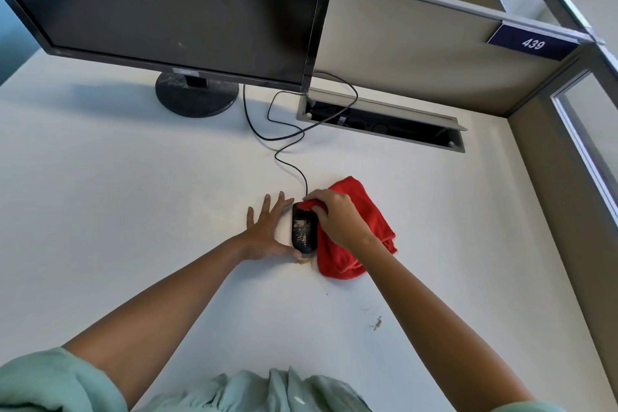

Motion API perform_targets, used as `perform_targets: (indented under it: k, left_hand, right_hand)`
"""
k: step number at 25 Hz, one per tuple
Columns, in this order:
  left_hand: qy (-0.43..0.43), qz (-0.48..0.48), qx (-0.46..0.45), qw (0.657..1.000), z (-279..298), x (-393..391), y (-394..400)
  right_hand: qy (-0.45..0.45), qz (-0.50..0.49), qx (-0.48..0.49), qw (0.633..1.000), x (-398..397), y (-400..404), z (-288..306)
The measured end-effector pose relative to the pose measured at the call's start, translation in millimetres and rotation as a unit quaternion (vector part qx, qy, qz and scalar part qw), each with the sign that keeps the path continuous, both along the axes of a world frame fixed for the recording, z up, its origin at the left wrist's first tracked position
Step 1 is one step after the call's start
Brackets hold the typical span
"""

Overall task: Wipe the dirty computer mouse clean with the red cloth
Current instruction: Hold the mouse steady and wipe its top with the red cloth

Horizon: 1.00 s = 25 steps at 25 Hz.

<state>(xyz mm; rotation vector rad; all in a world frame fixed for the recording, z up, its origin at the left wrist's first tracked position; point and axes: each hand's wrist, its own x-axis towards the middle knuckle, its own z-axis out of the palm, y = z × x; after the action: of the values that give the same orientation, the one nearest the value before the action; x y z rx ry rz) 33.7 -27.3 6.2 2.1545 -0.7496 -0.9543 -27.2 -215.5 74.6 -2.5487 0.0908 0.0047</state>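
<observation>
Black plastic and red terry were all I had to deal with, and I took them from left to right. My left hand lay flat and spread on the white desk, gripping nothing, its thumb and fingers bracing the left flank of the computer mouse. The mouse sat near the middle of the desk, a hard, light shell that I judged would skate on the smooth top if pushed from one side only, so the brace seemed the right hold; its sides looked the best place to steady it, leaving the speckled, grimy top free. One thin cable ran from its nose back toward the open cable tray, and I reckoned it would tug a little but not resist. My right hand was clenched round a bunched fold of the red cloth, pressing that fold against the front of the mouse while the rest trailed loose on the desk to the right. The cloth looked soft, limp and grippy, easy to wad and mould over the curved shell. By my count: one mouse, one cloth, one cable, one monitor, two hands, and a few brown crumbs scattered nearer me.
</observation>
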Motion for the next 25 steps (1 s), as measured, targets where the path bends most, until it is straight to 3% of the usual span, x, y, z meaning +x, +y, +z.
perform_targets:
  k: [3,8,15,18,21,25]
  left_hand:
    - [0.006,-0.002,-0.004,1.0,0.1,0.1,0.8]
    - [-0.001,0.004,0.01,1.0,-4.3,0.0,-0.7]
    - [0.01,0.0,-0.012,1.0,-10.2,1.6,1.2]
    - [0.012,0.004,-0.02,1.0,-11.5,2.2,1.9]
    - [0.005,0.007,-0.015,1.0,-13.7,2.2,2.1]
    - [-0.005,0.009,-0.012,1.0,-15.6,1.7,0.9]
  right_hand:
    - [-0.01,-0.044,-0.019,0.999,4.3,4.0,-3.2]
    - [0.032,0.017,-0.107,0.994,-4.7,20.1,-20.4]
    - [0.03,0.035,-0.062,0.997,-36.8,19.0,-19.4]
    - [0.007,-0.031,-0.016,0.999,-31.9,11.8,-13.6]
    - [-0.01,-0.068,-0.035,0.997,-28.5,16.6,-14.8]
    - [-0.009,-0.026,-0.074,0.997,-39.5,26.8,-23.6]
